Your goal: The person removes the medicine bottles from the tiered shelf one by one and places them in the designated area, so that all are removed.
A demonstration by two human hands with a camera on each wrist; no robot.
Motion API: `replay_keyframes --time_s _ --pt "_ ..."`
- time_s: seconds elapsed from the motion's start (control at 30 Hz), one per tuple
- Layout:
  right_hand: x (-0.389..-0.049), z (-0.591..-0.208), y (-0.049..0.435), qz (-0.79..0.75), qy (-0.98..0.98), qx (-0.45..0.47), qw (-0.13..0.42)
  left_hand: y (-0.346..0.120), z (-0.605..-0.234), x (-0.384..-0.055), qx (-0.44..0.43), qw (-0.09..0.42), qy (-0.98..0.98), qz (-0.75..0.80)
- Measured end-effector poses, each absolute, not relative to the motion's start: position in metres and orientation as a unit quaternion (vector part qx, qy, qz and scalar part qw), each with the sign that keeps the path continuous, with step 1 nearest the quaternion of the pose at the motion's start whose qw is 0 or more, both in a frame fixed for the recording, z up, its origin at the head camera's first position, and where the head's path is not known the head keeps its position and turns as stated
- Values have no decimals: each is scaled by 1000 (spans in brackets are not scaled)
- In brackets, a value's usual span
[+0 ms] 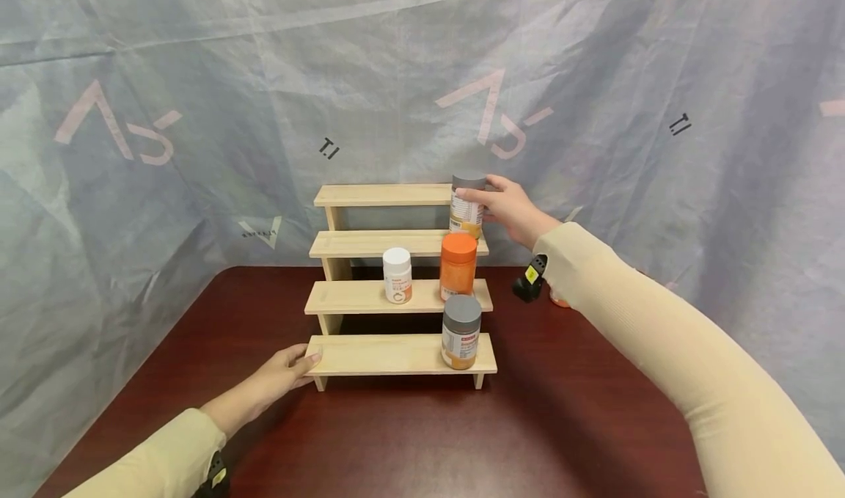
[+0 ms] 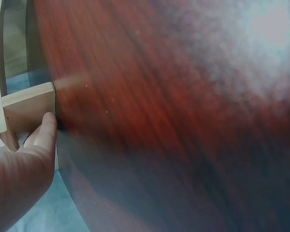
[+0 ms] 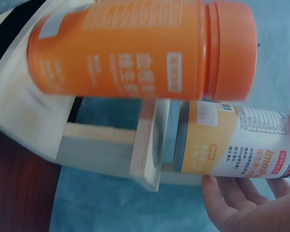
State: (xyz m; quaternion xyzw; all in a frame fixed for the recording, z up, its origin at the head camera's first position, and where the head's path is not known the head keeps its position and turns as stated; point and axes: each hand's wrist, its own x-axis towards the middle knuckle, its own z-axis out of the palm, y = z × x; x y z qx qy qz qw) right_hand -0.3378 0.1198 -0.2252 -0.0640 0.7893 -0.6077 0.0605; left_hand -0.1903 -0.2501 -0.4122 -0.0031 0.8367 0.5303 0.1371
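My right hand (image 1: 515, 208) grips a supplement jar (image 1: 466, 218) with a grey lid and a white-and-yellow label. In the right wrist view the jar's base is close over the plank of the second step from the top, at its right end. My left hand (image 1: 280, 373) holds the left end of the bottom step of a wooden tiered shelf (image 1: 376, 355), thumb on top and fingers beneath. An orange bottle (image 1: 458, 267) stands just in front of the held jar, one step lower, with a white bottle (image 1: 397, 278) to its left. A second grey-lidded jar (image 1: 461, 337) stands on the bottom step's right end.
The shelf stands on a dark red wooden table (image 1: 396, 439). Grey printed sheeting (image 1: 396, 102) hangs behind and at the sides. Part of an orange-and-white container (image 1: 560, 302) shows behind my right forearm.
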Motion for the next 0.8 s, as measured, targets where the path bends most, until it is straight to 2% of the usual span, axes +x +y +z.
replay_keyframes --time_s 0.4,0.8 --pt "-337 -219 137 -583 809 -76 34 -250 -411 -191 -6 127 837 533" --pt "-343 -231 166 -590 804 -65 4 -249 -416 -187 2 122 826 550"
